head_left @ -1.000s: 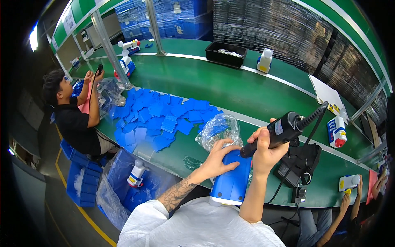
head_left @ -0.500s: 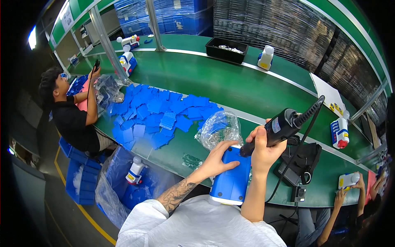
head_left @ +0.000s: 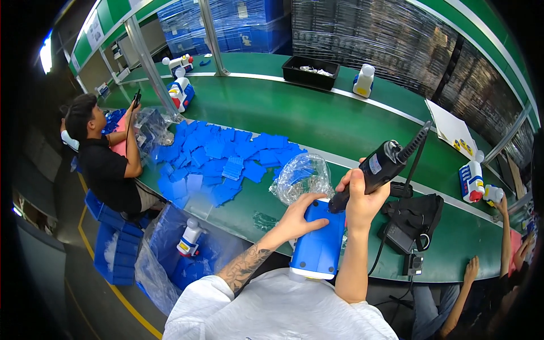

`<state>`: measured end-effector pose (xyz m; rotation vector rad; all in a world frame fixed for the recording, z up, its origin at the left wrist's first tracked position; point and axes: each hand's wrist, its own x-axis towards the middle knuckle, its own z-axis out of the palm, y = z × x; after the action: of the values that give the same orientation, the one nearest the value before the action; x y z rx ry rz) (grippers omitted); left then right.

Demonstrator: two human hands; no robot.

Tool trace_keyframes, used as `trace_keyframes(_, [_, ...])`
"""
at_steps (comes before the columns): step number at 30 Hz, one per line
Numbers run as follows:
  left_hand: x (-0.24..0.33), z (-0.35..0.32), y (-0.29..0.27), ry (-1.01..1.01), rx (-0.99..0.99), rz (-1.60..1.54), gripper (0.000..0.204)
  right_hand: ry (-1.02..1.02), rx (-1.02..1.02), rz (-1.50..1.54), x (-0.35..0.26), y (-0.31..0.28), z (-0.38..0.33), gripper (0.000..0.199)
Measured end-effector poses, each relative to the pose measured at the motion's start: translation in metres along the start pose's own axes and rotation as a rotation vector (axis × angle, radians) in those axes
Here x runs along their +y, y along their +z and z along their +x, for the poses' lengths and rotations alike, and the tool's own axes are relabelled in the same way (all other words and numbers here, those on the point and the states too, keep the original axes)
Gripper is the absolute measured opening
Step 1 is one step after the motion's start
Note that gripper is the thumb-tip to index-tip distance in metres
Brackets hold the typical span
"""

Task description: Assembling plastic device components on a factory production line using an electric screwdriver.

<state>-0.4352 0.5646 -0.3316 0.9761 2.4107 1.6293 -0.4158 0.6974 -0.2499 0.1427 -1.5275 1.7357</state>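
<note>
A white unit with a blue back cover is held in front of my chest, its blue face up. My left hand grips its far left part, the thumb lying across the cover. Wrapped around a black corded electric screwdriver is my right hand. The screwdriver's tip end points down at the cover's far right corner; whether the bit sits in a screw is hidden. Just beyond my left hand is a clear plastic bag of small screws. Blue plates lie heaped on the bench to the left.
A black pouch and a power box with cables lie right of my arm. Beyond the bench runs a green conveyor bearing white-blue units. A lined blue bin stands at lower left. Co-workers sit on both sides.
The screwdriver and my right hand have shifted slightly left and down. At far right, a co-worker's hand has carried a white unit from the bench up toward the conveyor.
</note>
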Motion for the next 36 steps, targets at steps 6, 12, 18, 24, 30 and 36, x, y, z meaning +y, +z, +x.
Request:
trace_keyframes(6, [-0.018, -0.018, -0.033, -0.096, -0.095, -0.163, 0.055, -0.111, 0.226, 0.129, -0.077, -0.033, 0.019, 0.041])
trace_keyframes(12, [-0.031, -0.060, -0.077, -0.462, -0.076, 0.016, 0.076, 0.464, 0.080, -0.767, -0.011, -0.095, 0.011, 0.033])
trace_keyframes(18, [-0.036, -0.052, -0.072, -0.414, -0.023, -0.069, 0.087, 0.553, -0.191, -1.305, 0.098, -0.128, -0.044, 0.043])
trace_keyframes(24, [0.050, -0.010, -0.095, 0.063, 0.220, -0.069, 0.094, 0.547, -0.279, -1.397, 0.077, -0.127, -0.033, 0.050])
trace_keyframes(30, [0.071, 0.015, -0.046, 0.970, 0.140, 0.624, 0.042, 0.750, -0.289, 0.727, -0.014, -0.102, 0.010, 0.092])
trace_keyframes(36, [0.026, 0.042, -0.028, 1.073, 0.160, 0.783, 0.049, 0.703, -0.299, 0.397, -0.001, -0.097, 0.008, 0.057])
